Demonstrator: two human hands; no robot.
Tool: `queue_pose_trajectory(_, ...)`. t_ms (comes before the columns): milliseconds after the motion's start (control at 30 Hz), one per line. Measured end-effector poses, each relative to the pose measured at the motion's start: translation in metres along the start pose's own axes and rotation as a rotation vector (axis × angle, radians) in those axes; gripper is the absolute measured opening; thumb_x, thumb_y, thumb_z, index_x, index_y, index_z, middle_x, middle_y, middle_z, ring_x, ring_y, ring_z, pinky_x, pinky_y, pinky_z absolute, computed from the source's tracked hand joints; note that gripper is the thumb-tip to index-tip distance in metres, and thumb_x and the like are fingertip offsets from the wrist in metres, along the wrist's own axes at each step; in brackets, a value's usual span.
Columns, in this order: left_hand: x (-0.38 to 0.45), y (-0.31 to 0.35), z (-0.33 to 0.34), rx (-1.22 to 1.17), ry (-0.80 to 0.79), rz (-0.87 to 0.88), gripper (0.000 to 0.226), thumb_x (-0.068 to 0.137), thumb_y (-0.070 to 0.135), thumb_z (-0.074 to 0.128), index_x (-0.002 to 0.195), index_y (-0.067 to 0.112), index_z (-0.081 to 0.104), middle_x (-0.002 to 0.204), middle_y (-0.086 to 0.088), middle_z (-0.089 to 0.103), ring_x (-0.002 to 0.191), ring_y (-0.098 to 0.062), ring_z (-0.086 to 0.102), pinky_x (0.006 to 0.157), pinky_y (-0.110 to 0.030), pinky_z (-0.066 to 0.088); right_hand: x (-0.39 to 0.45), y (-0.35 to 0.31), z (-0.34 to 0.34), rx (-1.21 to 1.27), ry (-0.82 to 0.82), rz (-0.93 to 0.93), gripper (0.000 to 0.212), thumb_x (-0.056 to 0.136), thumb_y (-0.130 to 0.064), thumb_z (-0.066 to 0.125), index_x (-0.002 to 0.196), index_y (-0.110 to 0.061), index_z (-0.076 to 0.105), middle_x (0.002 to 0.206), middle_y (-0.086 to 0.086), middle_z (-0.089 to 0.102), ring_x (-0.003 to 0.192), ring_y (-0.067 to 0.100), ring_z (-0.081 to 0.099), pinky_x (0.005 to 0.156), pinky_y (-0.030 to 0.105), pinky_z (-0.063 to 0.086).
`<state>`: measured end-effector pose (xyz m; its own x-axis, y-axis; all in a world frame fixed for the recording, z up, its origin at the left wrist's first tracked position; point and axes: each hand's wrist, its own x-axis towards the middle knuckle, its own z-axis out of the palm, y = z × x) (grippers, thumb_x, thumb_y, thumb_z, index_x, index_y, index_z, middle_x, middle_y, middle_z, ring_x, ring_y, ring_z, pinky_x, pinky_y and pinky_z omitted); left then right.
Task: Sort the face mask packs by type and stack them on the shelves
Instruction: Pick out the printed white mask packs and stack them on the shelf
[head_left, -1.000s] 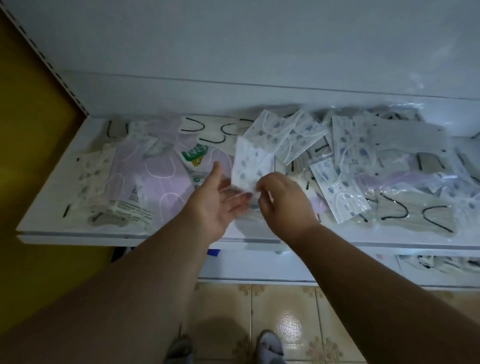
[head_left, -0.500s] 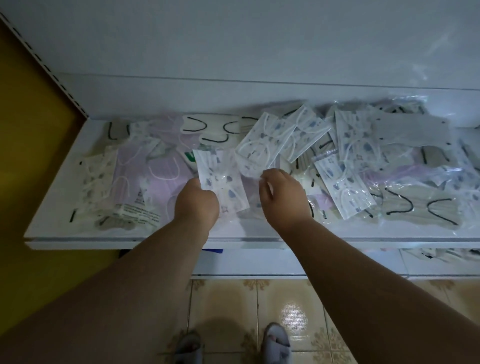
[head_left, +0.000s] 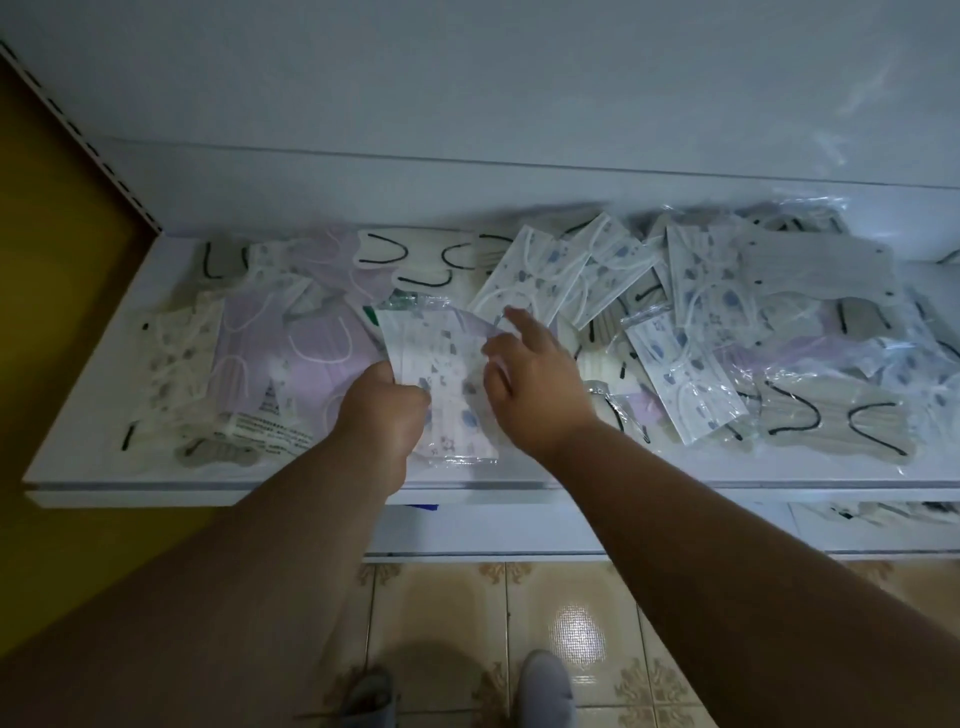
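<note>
- Head view: the left hand (head_left: 382, 410) grips a white face mask pack with blue-grey print (head_left: 441, 384) by its left edge, fingers curled round it, holding it over the front middle of the upper shelf (head_left: 311, 475).
- The right hand (head_left: 524, 384) is released, fingers spread and reaching forward; its fingertips (head_left: 514, 314) lie at the near end of another printed pack (head_left: 524, 275) in the heap behind. Whether they touch it cannot be told.
- Progress, as I judge it: sorting is at an early stage. The shelf carries one loose, mixed spread with no tidy stack anywhere, so nearly all the grouping and all the stacking are left.
- A rough cluster of lilac packs (head_left: 317, 348) lies at the left, but a pale printed pack (head_left: 182, 358) and beige ones sit among them.
- Beige packs with black ear loops (head_left: 831, 421) are scattered at back left, back middle and front right.
- A plain grey pack (head_left: 815, 270) lies on top at the back right.
- Counts are approximate because packs overlap: blue-printed white packs, about six or seven, counting the held one; lilac, about three or four; beige with black loops, at least five; grey, one.
- More packs (head_left: 883, 512) show on the lower shelf at the right edge, too hidden to count.
</note>
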<state>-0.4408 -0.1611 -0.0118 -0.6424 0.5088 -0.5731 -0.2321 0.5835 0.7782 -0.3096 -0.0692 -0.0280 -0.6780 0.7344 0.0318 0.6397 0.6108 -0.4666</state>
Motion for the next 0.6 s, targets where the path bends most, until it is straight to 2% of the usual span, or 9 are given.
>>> queue_pose_trajectory(67, 0.004, -0.003, -0.001, 0.022, 0.02, 0.052, 0.017, 0.097, 0.007, 0.055, 0.106, 0.019, 0.063, 0.094, -0.006, 0.063, 0.081, -0.025, 0.06, 0.076, -0.034, 0.054, 0.019, 0.013, -0.003, -0.231, -0.119, 0.102, 0.053, 0.1, -0.032, 0.047, 0.151, -0.025, 0.033, 0.165, 0.013, 0.013, 0.153, 0.031, 0.009, 0.124, 0.048, 0.012)
queue_pose_trajectory(133, 0.006, -0.006, 0.0, 0.072, 0.055, 0.087, 0.02, 0.098, 0.01, 0.053, 0.114, 0.015, 0.063, 0.092, -0.006, 0.06, 0.078, -0.022, 0.054, 0.07, -0.029, 0.045, 0.029, 0.022, -0.001, -0.355, -0.163, 0.127, 0.069, 0.096, -0.032, 0.056, 0.155, -0.027, 0.02, 0.159, 0.012, 0.028, 0.149, 0.031, 0.021, 0.122, 0.048, 0.016)
queue_pose_trajectory(200, 0.007, -0.006, 0.003, 0.107, 0.086, 0.092, 0.021, 0.099, 0.01, 0.051, 0.117, 0.013, 0.061, 0.096, -0.007, 0.059, 0.081, -0.021, 0.052, 0.073, -0.03, 0.042, 0.029, 0.022, 0.0, -0.453, -0.096, 0.119, 0.063, 0.092, -0.025, 0.061, 0.149, -0.021, 0.033, 0.139, 0.01, 0.05, 0.132, 0.032, 0.043, 0.112, 0.044, 0.031)
queue_pose_trajectory(267, 0.005, -0.007, 0.007, 0.127, 0.089, 0.081, 0.024, 0.1, 0.01, 0.047, 0.119, 0.013, 0.061, 0.101, -0.006, 0.06, 0.084, -0.022, 0.052, 0.074, -0.03, 0.042, 0.025, 0.017, -0.001, -0.5, -0.077, 0.098, 0.039, 0.089, -0.016, 0.058, 0.128, -0.015, 0.056, 0.12, 0.008, 0.059, 0.117, 0.03, 0.052, 0.102, 0.041, 0.037)
queue_pose_trajectory(333, 0.001, -0.007, 0.011, 0.11, 0.088, 0.073, 0.028, 0.099, 0.011, 0.046, 0.12, 0.016, 0.063, 0.106, -0.005, 0.063, 0.088, -0.023, 0.056, 0.076, -0.03, 0.045, 0.017, 0.019, -0.002, -0.384, 0.041, 0.115, 0.023, 0.087, -0.013, 0.053, 0.107, -0.01, 0.066, 0.107, 0.009, 0.062, 0.104, 0.031, 0.056, 0.093, 0.041, 0.043)
queue_pose_trajectory(433, 0.001, -0.002, 0.019, -0.007, 0.079, 0.017, 0.024, 0.101, 0.015, 0.048, 0.12, 0.018, 0.063, 0.108, -0.005, 0.065, 0.091, -0.025, 0.059, 0.087, -0.034, 0.05, -0.001, 0.019, -0.002, 0.005, 0.295, 0.093, 0.025, 0.086, -0.019, 0.048, 0.097, -0.006, 0.067, 0.099, 0.012, 0.062, 0.091, 0.033, 0.058, 0.079, 0.042, 0.05)
queue_pose_trajectory(467, 0.001, 0.0, 0.023, -0.049, 0.068, -0.007, 0.024, 0.102, 0.017, 0.049, 0.122, 0.017, 0.062, 0.107, -0.005, 0.064, 0.092, -0.025, 0.058, 0.087, -0.035, 0.049, -0.008, 0.016, -0.002, 0.07, 0.313, 0.031, 0.027, 0.086, -0.021, 0.046, 0.096, -0.006, 0.066, 0.098, 0.012, 0.062, 0.089, 0.032, 0.058, 0.078, 0.041, 0.05)
queue_pose_trajectory(567, 0.002, 0.006, 0.03, -0.132, 0.042, -0.113, 0.025, 0.104, 0.023, 0.048, 0.126, 0.014, 0.058, 0.11, -0.007, 0.06, 0.097, -0.026, 0.056, 0.095, -0.034, 0.048, -0.024, 0.009, 0.002, 0.12, 0.209, -0.131, 0.026, 0.089, -0.021, 0.043, 0.098, -0.007, 0.062, 0.1, 0.009, 0.06, 0.087, 0.03, 0.058, 0.077, 0.039, 0.05)
queue_pose_trajectory(600, 0.004, 0.005, 0.03, -0.136, 0.049, -0.124, 0.024, 0.105, 0.022, 0.047, 0.124, 0.012, 0.058, 0.106, -0.005, 0.059, 0.093, -0.024, 0.056, 0.09, -0.029, 0.049, -0.027, 0.011, 0.003, 0.127, 0.191, -0.135, 0.024, 0.092, -0.02, 0.042, 0.1, -0.007, 0.061, 0.1, 0.008, 0.06, 0.086, 0.029, 0.058, 0.076, 0.039, 0.05)
